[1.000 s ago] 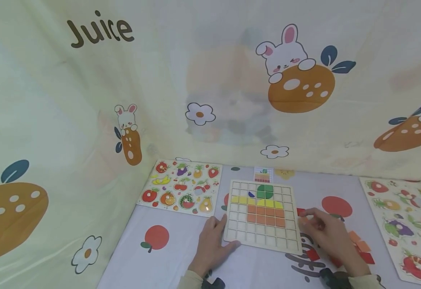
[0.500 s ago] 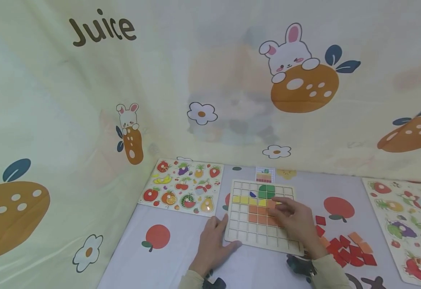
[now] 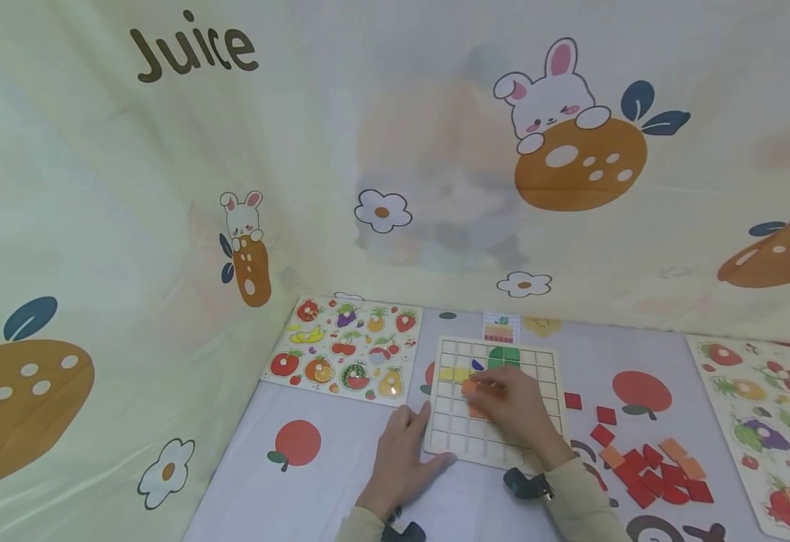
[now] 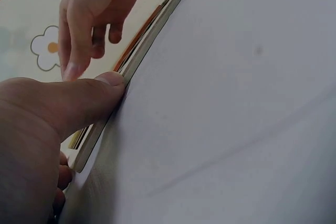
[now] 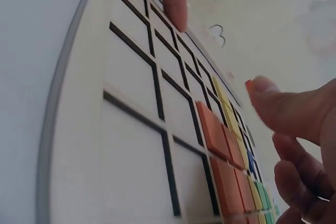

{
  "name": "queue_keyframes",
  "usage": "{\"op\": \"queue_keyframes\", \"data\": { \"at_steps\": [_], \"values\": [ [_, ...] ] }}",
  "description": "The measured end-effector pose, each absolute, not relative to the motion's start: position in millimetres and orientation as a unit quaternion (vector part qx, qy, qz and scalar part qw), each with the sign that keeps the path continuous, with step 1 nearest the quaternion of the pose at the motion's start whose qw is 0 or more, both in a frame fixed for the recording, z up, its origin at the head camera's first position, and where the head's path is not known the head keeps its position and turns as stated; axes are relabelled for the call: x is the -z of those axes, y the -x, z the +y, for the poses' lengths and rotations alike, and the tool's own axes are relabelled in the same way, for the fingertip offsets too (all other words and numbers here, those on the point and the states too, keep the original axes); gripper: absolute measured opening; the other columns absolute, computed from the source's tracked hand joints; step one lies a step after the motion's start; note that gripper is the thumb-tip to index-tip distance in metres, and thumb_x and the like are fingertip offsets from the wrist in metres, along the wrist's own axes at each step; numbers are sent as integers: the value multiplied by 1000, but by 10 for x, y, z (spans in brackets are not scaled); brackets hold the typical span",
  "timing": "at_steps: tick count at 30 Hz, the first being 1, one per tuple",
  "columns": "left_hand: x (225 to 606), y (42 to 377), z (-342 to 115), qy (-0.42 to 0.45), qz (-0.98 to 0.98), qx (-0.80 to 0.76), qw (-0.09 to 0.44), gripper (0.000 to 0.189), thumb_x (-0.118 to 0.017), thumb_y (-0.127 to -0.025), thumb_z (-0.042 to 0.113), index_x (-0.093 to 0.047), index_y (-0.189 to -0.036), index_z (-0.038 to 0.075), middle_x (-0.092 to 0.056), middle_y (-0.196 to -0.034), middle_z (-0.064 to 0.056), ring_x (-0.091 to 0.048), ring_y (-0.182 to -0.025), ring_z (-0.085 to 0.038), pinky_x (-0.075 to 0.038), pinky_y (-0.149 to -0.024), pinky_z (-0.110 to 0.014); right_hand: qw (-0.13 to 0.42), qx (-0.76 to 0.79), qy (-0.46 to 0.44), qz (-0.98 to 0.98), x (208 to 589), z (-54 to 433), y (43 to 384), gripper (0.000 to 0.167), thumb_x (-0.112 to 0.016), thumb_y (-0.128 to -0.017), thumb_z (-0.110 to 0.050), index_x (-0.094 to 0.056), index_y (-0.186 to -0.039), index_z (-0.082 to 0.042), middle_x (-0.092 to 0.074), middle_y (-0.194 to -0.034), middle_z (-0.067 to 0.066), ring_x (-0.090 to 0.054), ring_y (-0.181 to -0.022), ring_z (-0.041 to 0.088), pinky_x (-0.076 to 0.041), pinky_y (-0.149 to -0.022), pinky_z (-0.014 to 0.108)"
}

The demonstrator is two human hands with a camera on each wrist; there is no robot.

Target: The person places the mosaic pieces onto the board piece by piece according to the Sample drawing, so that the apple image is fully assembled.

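A pale wooden grid board (image 3: pixel 452 430) lies on the table. Orange tiles (image 3: pixel 477 412), yellow tiles (image 3: pixel 454 373), green pieces (image 3: pixel 504 355) and a blue piece (image 3: pixel 477 365) sit in its cells. My right hand (image 3: pixel 518 406) pinches a small orange tile (image 3: pixel 469 387) between thumb and fingertips, just over the board near the yellow row. Only a sliver of that tile (image 5: pixel 249 84) shows past the thumb in the right wrist view. My left hand (image 3: pixel 401 455) rests at the board's near left corner, fingers along the left side, thumb (image 4: pixel 86 98) pressing the edge.
Loose red tiles (image 3: pixel 652 482) and a few orange ones (image 3: pixel 674 449) lie right of the board. Fruit puzzle boards stand at the left (image 3: pixel 340 350) and right (image 3: pixel 747 421). A small picture card (image 3: pixel 501 327) lies behind the grid; a printed curtain (image 3: pixel 300 150) hangs beyond.
My right hand has gone from the board's right side to over its middle, carrying an orange tile leftward. The loose red tiles have come into view. The left hand stays put.
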State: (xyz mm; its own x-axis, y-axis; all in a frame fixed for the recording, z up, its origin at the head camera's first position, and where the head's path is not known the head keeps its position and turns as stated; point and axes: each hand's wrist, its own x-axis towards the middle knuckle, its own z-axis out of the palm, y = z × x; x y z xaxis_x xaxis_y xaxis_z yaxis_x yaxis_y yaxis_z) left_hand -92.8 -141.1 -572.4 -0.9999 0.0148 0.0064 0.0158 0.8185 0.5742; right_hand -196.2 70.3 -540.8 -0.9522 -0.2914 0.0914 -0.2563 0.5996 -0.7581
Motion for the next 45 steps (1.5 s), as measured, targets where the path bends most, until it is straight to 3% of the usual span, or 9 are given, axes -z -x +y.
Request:
{"op": "queue_keyframes", "data": {
  "at_steps": [9,14,19,32,39,45],
  "values": [
    [5735,929,-1395,11,-956,294,-3,92,-81,-88,58,-44,-163,17,-39,-104,8,-35,-95,-5,-33,-75,-21,43,358,124,925,5391,551,1944,34,-88,-87,-22,-81,-120,-14,-67,-122,10,-58,-106,26,-51,-89,44],
    [5746,924,-1398,20,-956,291,6,91,-79,-89,59,-46,-162,16,-39,-104,8,-35,-95,-5,-32,-74,-21,51,354,113,927,5422,534,1947,36,-88,-87,-21,-81,-122,-14,-66,-123,11,-55,-104,25,-48,-85,41],
    [5777,923,-1410,38,-957,286,29,90,-77,-89,61,-49,-160,13,-38,-102,9,-33,-92,-4,-29,-73,-19,39,356,106,928,5418,531,1943,28,-86,-89,-22,-82,-115,-13,-68,-115,8,-55,-97,23,-46,-79,38],
    [5770,934,-1399,22,-959,283,6,91,-78,-89,60,-45,-162,16,-37,-104,9,-34,-94,-5,-31,-74,-21,48,352,100,929,5451,487,1976,26,-85,-91,-28,-83,-114,-15,-71,-115,4,-58,-104,23,-51,-90,46],
    [5779,938,-1391,19,-958,287,7,92,-79,-89,60,-45,-162,16,-37,-103,9,-34,-93,-4,-31,-74,-20,67,394,89,912,5397,824,1925,35,-81,-94,-39,-80,-122,-18,-70,-122,6,-59,-106,24,-50,-86,37],
    [5762,939,-1403,13,-959,282,13,92,-79,-89,60,-46,-162,16,-37,-102,10,-33,-93,-3,-31,-75,-20,67,323,59,942,5224,1485,1818,49,-84,-90,-42,-79,-125,-8,-69,-113,13,-58,-99,28,-48,-72,33]
  ]
}}
